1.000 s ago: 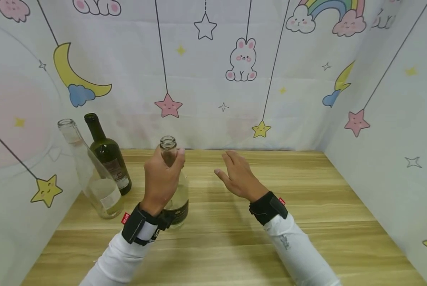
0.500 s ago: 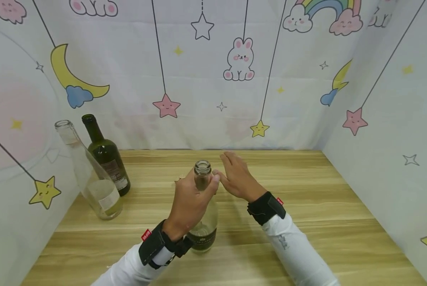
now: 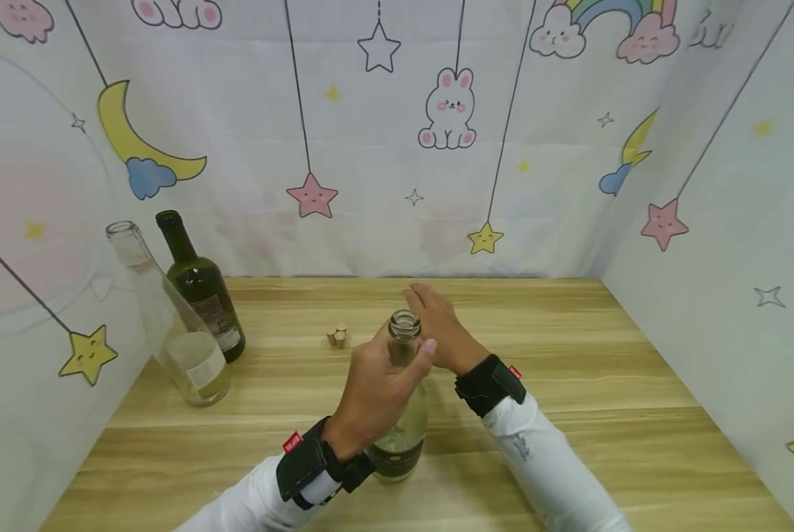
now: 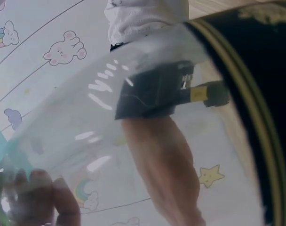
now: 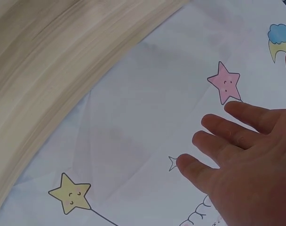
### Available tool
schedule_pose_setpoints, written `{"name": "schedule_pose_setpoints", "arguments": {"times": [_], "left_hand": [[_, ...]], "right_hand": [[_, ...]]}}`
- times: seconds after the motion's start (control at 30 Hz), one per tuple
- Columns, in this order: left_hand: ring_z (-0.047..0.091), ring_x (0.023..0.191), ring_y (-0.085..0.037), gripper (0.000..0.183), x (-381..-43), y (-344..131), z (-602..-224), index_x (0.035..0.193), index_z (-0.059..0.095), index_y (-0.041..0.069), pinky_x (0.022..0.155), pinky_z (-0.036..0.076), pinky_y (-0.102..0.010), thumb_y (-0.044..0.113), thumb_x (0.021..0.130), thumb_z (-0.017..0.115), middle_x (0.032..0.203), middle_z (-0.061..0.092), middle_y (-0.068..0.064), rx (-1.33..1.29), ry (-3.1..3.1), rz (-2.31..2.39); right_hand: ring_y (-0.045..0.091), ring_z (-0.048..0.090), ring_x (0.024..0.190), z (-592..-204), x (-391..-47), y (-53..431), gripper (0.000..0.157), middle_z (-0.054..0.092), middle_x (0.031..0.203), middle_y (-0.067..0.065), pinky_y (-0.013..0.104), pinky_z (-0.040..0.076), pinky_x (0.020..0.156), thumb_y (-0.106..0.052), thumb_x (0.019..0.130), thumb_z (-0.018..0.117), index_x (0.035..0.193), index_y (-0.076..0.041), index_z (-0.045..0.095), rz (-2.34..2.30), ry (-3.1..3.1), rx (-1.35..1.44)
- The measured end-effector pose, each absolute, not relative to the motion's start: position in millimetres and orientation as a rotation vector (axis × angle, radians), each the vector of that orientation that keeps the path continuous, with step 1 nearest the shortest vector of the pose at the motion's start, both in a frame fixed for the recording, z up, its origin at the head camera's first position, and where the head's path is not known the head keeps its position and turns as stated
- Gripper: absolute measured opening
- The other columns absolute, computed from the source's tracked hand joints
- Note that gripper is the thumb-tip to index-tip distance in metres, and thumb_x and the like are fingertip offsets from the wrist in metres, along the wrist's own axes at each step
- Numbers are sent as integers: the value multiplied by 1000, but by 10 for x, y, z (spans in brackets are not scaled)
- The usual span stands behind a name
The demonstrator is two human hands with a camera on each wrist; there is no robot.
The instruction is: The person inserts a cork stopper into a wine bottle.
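My left hand (image 3: 370,395) grips the neck of a clear glass bottle (image 3: 406,421) with a dark label low on its body. The bottle's mouth is uncovered; whether its base touches the table cannot be told. In the left wrist view the bottle's glass (image 4: 82,127) fills much of the picture, with fingers (image 4: 39,188) seen through it. Just behind the neck is my right hand (image 3: 446,336), partly hidden by the bottle and left hand in the head view. From the right wrist its fingers (image 5: 237,132) look spread and hold nothing.
A few small corks (image 3: 337,336) stand together on the wooden table (image 3: 569,458). At the left are a clear bottle (image 3: 190,362) and a dark green bottle (image 3: 204,288). A printed white curtain (image 3: 397,244) encloses the back and sides.
My left hand has carried the clear bottle rightward and nearer to me, up beside the right hand. The corks, hidden behind that hand before, now show. My right hand has shifted only slightly.
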State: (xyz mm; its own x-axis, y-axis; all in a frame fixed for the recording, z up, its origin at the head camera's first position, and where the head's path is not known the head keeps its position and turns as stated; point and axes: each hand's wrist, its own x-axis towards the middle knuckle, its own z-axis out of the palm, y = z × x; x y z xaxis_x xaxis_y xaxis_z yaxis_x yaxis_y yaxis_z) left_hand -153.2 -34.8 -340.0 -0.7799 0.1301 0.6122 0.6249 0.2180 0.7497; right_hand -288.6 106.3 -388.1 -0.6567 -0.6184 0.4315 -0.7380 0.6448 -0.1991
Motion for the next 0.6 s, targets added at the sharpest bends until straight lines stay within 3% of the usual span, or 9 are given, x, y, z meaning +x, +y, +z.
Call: {"name": "schedule_pose_setpoints", "arguments": {"times": [0.3, 0.47, 0.6], "left_hand": [[75, 88, -18, 19, -1530, -298, -3403, 107, 60, -4, 69, 63, -37, 9, 95, 67, 95, 76, -16, -679, -2076, -1558], [75, 85, -15, 21, -1515, -314, -3415, 107, 63, 0, 72, 63, -37, 15, 94, 71, 93, 76, -10, -660, -2084, -1625], [72, 99, -17, 20, -1469, -406, -3467, 117, 62, 9, 87, 60, -41, 14, 98, 63, 103, 76, -8, -699, -2022, -1701]], "right_hand": [[48, 36, 137, -3886, -2826, 1001, 57, 44, 143, 32, 74, 24, 110, -18, 96, 66, 140, 10, 45, 732, -2547, 1109], [44, 48, 127, -3937, -2950, 1000, 51, 52, 135, 29, 69, 36, 104, -15, 92, 69, 135, 7, 52, 795, -2484, 1195], [40, 58, 115, -3999, -3081, 929, 46, 61, 123, 25, 61, 48, 96, -10, 86, 73, 126, 7, 59, 786, -2414, 1288]]}}
